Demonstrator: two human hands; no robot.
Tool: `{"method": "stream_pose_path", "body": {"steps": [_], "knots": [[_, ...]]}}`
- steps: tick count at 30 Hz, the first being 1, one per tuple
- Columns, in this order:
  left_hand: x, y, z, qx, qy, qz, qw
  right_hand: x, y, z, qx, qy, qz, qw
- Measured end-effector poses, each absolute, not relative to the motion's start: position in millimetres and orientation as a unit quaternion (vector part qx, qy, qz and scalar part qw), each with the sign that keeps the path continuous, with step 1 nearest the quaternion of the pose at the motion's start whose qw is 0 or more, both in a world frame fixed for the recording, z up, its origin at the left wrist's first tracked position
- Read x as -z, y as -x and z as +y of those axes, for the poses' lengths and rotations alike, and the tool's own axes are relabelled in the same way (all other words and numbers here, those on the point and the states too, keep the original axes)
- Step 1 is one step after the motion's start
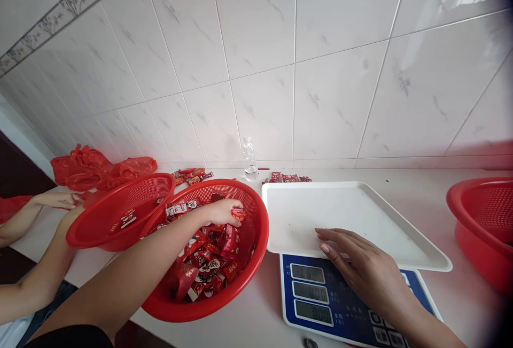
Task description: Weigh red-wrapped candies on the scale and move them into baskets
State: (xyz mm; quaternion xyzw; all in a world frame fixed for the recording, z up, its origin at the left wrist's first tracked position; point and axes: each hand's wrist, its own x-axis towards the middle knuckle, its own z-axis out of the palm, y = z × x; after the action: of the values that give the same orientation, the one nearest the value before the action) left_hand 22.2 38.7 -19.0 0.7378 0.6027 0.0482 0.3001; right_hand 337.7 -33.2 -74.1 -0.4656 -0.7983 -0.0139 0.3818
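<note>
My left hand (225,213) is inside a red plastic basket (262,230), fingers closed around a red-wrapped candy packet (238,213). Beneath it lie many small red packets (212,267) with white and black lettering. My right hand (360,262) has its fingers stretched out and holds nothing. It is over the near edge of a white tray (332,203); whether it touches the tray I cannot tell. Under that tray sits a blue digital scale (344,318) with several display windows and a keypad, partly hidden by my right forearm.
Another red basket (116,198) tilts at left, beside a co-worker's hands (72,203). Red plastic bags (96,169) lie behind it. Against the tiled wall stand a clear bottle (249,161) and loose packets (286,177). A third red basket (476,241) is at far right.
</note>
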Motion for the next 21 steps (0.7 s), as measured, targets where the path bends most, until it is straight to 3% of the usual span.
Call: {"method": "stream_pose_path", "body": {"steps": [4, 10, 16, 21], "knots": [[14, -17, 37, -0.106, -0.717, 0.612, 0.315, 74, -338, -34, 0.029, 0.464, -0.800, 0.381], [16, -16, 35, -0.095, -0.699, 0.622, 0.340, 74, -338, -34, 0.052, 0.449, -0.804, 0.387], [27, -14, 37, 0.060, -0.749, 0.633, 0.184, 75, -338, -33, 0.071, 0.441, -0.806, 0.389], [39, -18, 29, 0.125, -0.755, 0.625, 0.155, 77, -338, -31, 0.093, 0.433, -0.812, 0.380]]}}
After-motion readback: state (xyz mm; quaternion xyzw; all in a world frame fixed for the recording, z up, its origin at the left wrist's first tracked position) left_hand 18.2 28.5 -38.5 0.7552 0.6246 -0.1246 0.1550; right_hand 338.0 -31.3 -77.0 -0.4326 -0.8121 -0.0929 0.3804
